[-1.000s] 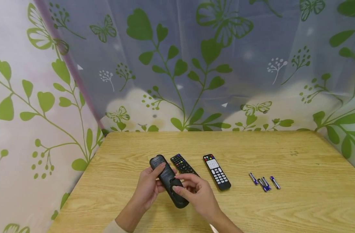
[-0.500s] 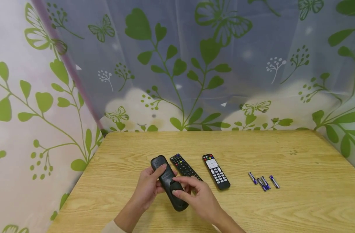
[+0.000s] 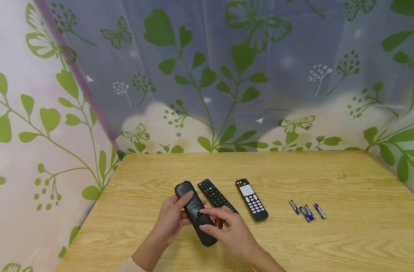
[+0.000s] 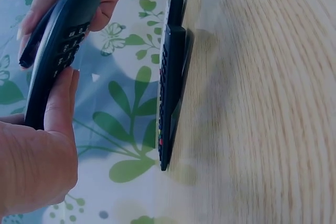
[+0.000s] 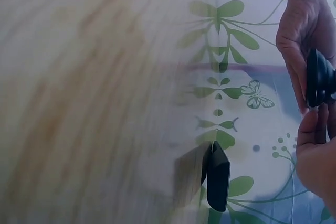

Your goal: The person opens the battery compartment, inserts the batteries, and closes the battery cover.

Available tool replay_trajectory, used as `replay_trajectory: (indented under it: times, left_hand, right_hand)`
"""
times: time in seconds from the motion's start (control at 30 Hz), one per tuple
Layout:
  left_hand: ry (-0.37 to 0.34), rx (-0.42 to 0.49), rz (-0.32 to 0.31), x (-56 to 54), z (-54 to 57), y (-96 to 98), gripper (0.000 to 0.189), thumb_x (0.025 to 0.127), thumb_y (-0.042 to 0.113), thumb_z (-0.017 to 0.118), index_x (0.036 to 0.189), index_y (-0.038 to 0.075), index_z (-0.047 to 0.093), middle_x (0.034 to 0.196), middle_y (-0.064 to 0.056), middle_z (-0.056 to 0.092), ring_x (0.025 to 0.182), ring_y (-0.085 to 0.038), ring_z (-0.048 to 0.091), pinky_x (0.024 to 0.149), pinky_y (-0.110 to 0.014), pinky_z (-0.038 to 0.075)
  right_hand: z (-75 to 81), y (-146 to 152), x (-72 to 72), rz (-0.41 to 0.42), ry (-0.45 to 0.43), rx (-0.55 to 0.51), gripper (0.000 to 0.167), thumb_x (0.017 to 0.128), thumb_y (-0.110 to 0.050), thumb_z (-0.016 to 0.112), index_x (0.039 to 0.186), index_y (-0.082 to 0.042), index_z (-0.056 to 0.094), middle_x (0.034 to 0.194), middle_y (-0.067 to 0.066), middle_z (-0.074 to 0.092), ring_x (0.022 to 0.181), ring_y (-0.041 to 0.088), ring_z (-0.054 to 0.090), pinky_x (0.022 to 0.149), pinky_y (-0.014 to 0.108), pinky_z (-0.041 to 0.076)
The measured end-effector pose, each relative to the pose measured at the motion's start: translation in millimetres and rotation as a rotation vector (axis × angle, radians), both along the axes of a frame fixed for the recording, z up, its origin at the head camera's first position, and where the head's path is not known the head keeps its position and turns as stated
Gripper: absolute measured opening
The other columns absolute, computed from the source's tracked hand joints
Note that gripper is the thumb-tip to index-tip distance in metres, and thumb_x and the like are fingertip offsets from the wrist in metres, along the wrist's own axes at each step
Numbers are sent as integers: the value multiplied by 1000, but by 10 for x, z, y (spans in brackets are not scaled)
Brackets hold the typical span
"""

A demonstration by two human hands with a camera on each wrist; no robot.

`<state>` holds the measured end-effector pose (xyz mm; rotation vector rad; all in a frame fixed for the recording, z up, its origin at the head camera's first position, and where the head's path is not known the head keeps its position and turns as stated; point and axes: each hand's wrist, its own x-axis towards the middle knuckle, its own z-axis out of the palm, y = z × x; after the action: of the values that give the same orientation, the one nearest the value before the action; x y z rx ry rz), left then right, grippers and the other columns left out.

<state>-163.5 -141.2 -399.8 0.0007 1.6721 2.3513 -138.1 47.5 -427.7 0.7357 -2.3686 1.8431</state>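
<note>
A black remote control [image 3: 192, 204] is held back side up above the table, slanting toward the lower right. My left hand [image 3: 170, 216] grips it from the left, thumb across its back and fingers underneath. My right hand [image 3: 233, 228] pinches a small black battery cover [image 3: 204, 219] between thumb and index finger at the lower half of the back. In the left wrist view the cover [image 4: 32, 43] stands tilted away from the remote's body, whose buttons [image 4: 71, 43] face the table. In the right wrist view the remote [image 5: 318, 80] appears end-on between both hands.
On the wooden table [image 3: 152, 170] behind the hands lies another black remote [image 3: 214, 194], partly covered by the right hand. A black remote with white buttons [image 3: 253, 201] lies right of it. Several batteries [image 3: 307, 212] lie farther right. Patterned curtains [image 3: 213, 94] hang behind.
My right thumb and index finger have shifted slightly down and left with the battery cover. The left hand's grip on the remote is nearly unchanged.
</note>
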Motion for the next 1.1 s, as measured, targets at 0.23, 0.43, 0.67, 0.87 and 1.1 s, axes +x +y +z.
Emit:
replay_trajectory:
  times: [0.23,0.43,0.67,0.87,1.1]
  left_hand:
    - [11,-21,22,12,13,-1,47,100,23,52,127,-13,39,104,-25,66,87,-30,69,75,-40,56]
    - [55,-31,76,32,57,2,47,99,25,54,126,-12,43,100,-20,69,87,-28,69,74,-39,56]
    - [158,-65,117,68,113,21,46,98,29,56,125,-8,49,103,-18,68,92,-29,68,75,-39,56]
    - [234,-133,156,105,137,40,45,98,29,55,122,-9,49,106,-20,67,95,-29,67,76,-36,56]
    - [260,-147,190,128,155,54,48,99,28,55,123,-13,47,107,-21,66,93,-26,68,77,-35,55]
  right_hand:
    - [-4,-6,-17,10,58,-25,24,86,-25,73,110,-24,68,115,-5,49,79,26,47,60,24,42]
    - [72,-9,-33,-33,-216,2,50,84,-35,74,124,-13,54,116,6,51,83,22,52,65,27,47]
    - [69,25,-59,188,-662,-165,57,93,-45,59,124,2,53,103,14,65,77,24,67,61,34,58]
    - [69,-43,-61,244,-740,-224,56,94,-51,54,114,1,56,91,14,69,66,16,66,54,26,55]
    - [62,-123,-75,201,-742,-247,58,92,-53,55,110,2,56,85,11,68,62,14,64,53,24,54]
